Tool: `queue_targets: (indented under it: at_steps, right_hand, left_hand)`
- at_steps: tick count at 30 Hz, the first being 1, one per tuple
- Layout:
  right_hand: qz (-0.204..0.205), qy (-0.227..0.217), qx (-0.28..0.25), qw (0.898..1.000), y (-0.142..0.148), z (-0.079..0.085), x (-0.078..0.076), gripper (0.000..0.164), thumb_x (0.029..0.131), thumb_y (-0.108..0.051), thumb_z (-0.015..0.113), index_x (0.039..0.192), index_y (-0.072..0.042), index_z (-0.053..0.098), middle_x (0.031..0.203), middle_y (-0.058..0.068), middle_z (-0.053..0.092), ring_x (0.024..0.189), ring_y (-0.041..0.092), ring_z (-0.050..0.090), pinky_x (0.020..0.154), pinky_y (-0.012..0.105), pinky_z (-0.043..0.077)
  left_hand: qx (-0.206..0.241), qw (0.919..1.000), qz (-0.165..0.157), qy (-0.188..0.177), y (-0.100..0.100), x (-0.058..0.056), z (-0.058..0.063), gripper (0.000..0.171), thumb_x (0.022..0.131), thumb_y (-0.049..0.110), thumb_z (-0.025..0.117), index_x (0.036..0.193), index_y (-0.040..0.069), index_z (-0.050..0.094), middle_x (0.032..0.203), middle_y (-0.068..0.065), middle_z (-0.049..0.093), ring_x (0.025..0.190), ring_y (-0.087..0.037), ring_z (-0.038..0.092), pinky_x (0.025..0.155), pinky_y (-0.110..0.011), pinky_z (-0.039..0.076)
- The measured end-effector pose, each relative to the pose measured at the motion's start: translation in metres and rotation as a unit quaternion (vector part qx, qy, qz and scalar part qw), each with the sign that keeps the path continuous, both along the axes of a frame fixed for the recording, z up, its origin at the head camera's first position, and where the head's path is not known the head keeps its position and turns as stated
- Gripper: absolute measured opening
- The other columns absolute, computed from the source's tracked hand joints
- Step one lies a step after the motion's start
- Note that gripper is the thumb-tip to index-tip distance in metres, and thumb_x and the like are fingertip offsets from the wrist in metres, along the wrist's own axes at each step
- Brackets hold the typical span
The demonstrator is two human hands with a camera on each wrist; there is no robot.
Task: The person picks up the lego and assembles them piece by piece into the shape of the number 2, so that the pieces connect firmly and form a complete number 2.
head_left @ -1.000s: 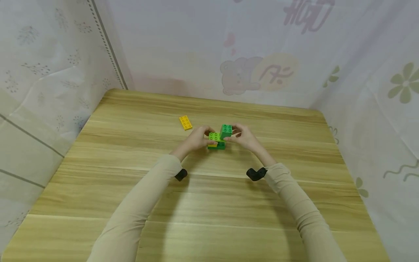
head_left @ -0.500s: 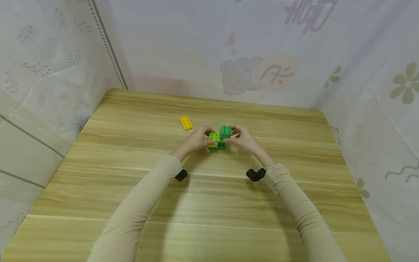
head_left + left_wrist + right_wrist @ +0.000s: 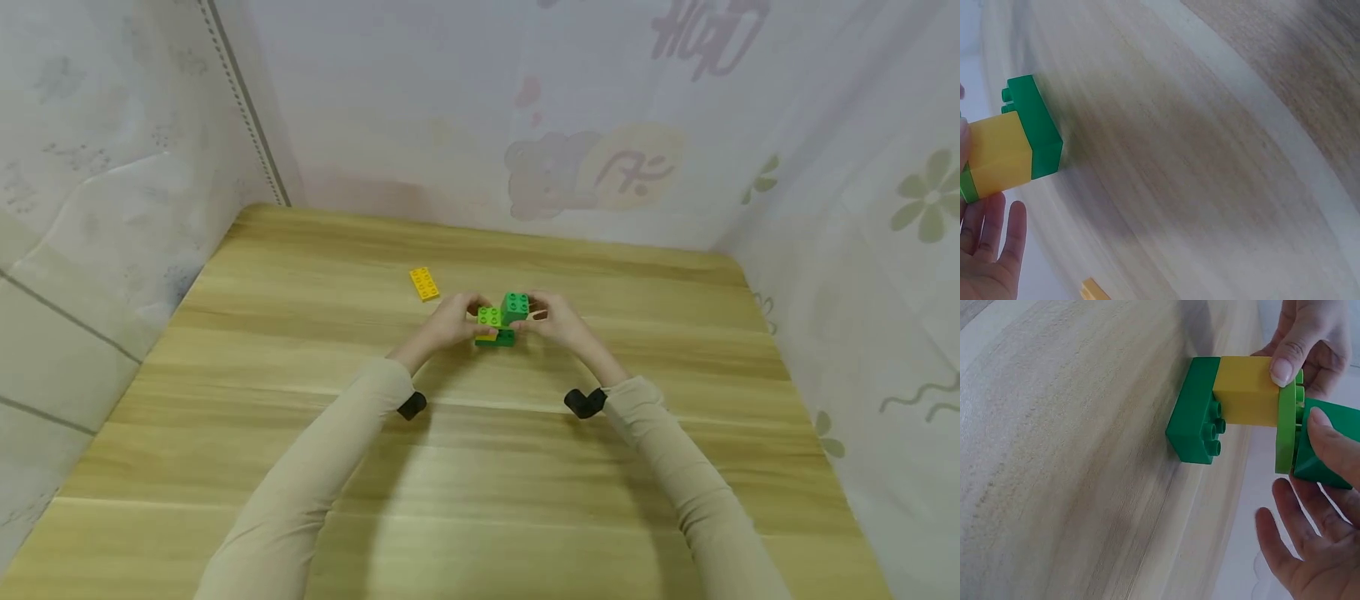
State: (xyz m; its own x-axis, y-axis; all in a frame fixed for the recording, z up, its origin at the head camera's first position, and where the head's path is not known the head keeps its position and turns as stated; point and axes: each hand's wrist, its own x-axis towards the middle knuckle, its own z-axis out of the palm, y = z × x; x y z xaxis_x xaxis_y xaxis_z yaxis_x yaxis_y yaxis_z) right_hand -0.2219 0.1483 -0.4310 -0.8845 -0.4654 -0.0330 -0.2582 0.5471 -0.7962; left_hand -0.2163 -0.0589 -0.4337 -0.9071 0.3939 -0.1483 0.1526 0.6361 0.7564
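A small stack of toy building bricks stands near the table's middle. At its bottom is a dark green brick [image 3: 1191, 412] with bare studs on the right part. A yellow brick [image 3: 1244, 390] sits on its left part, topped by a lime green plate [image 3: 1286, 440] that juts out to the right. My left hand [image 3: 452, 321] grips the yellow brick and plate from the left, thumb in front. My right hand [image 3: 558, 318] pinches a green brick [image 3: 516, 307] between thumb and fingers. That brick's underside is right at the studs on the plate's right end, slightly tilted in the right wrist view.
A yellow flat plate with studs [image 3: 424, 284] lies on the wooden table [image 3: 480, 475], behind and left of the stack. Patterned cloth [image 3: 420, 108] hangs behind the table's far edge and along both sides.
The green brick in my right hand has come down a little and shifted slightly left onto the lime plate, hiding some of its studs. My left hand keeps its grip.
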Motion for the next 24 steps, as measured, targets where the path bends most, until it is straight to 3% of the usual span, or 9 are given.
queue_targets:
  at_steps: [13,24]
  right_hand:
    - [0.002,-0.026,0.024,0.999,-0.0028,0.0039,0.0026,0.048,0.083,-0.011,0.066,0.126,0.000,0.050,0.118,0.019,0.057,0.100,0.033,0.062,0.082,0.037,0.052]
    - [0.018,-0.014,0.074,0.997,-0.0073,0.0090,-0.0027,0.046,0.083,-0.010,0.065,0.125,0.002,0.049,0.115,0.019,0.057,0.105,0.032,0.059,0.087,0.038,0.050]
  left_hand:
    - [0.009,0.9999,0.002,-0.006,-0.0007,0.0020,-0.0024,0.043,0.079,0.021,0.071,0.115,0.003,0.056,0.112,-0.012,0.059,0.107,-0.026,0.054,0.091,-0.039,0.047]
    - [0.025,0.9996,0.010,-0.012,0.0010,-0.0002,-0.0015,0.042,0.079,0.019,0.071,0.114,0.001,0.056,0.109,-0.015,0.061,0.104,-0.026,0.057,0.087,-0.036,0.050]
